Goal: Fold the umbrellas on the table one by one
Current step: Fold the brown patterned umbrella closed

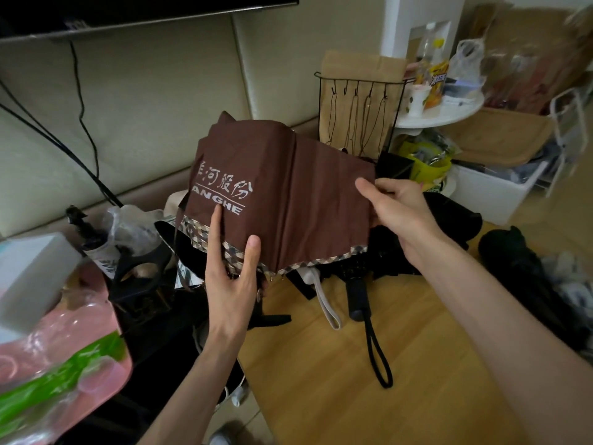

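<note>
brown umbrella point(282, 194) held above the table point(321, 380), left hand point(229, 284) gripping its lower hem, right hand point(398, 203) pinching a panel edge; mid-pleating, next likely wrapping panels round the shaft.

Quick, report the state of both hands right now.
Left hand: holding the brown umbrella at its lower hem.
Right hand: pinching the brown umbrella at its right edge.

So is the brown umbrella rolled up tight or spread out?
Spread out: the brown umbrella has flat panels held between the left hand and right hand.
</note>
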Demonstrator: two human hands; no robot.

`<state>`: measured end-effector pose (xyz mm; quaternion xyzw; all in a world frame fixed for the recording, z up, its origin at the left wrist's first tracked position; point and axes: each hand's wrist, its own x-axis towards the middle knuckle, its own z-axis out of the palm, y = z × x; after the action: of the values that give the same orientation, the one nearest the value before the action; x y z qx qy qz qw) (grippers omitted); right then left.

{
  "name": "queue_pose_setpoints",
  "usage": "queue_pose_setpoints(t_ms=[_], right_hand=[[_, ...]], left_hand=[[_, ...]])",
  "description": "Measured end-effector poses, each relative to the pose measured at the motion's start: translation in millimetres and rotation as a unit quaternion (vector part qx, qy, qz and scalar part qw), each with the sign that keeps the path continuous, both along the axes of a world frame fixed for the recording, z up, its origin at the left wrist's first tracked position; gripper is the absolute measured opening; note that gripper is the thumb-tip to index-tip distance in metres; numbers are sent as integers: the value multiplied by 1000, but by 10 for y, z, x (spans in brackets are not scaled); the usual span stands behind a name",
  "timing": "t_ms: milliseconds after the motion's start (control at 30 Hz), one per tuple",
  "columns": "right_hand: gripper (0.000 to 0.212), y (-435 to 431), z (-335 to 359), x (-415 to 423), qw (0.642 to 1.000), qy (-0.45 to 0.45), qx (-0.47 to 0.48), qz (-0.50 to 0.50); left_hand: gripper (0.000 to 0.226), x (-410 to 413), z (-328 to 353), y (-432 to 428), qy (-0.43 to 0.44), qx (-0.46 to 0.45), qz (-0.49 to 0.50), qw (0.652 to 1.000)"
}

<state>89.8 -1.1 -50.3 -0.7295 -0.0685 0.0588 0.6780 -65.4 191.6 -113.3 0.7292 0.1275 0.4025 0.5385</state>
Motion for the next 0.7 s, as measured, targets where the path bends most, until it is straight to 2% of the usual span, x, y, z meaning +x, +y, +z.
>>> queue_pose_setpoints(t_ms=[67, 167, 300, 367, 467, 533, 633, 667, 700], right_hand=[[33, 41, -25, 30, 999, -24, 12, -35], [17, 8, -25, -41, 997, -43, 51, -44], [26, -64, 30, -137, 996, -17, 82, -24], [24, -54, 131, -203, 995, 5, 93, 39], [25, 54, 379, -323, 976, 6, 155, 152], [23, 202, 532, -358, 966, -7, 164, 199], [24, 503, 691, -377, 966, -26, 115, 232], [25, 610, 727, -389, 967, -24, 97, 234], [25, 709, 748, -404, 969, -22, 78, 231]], left_hand=[[71, 0, -5, 1, 5, -2, 1, 1000], [72, 4, -2, 47, 3, -8, 5, 1000], [75, 2, 21, 56, 1, -6, 5, 1000], [91, -4, 36, 37, 9, -5, -19, 1000], [134, 38, -32, 58, 17, 28, -91, 995], [143, 73, -93, 37, 41, 41, -128, 990], [138, 44, -124, -45, 95, 26, -135, 986], [128, -4, -88, -94, 105, 4, -143, 984], [108, -46, -64, -135, 111, -18, -150, 982]])
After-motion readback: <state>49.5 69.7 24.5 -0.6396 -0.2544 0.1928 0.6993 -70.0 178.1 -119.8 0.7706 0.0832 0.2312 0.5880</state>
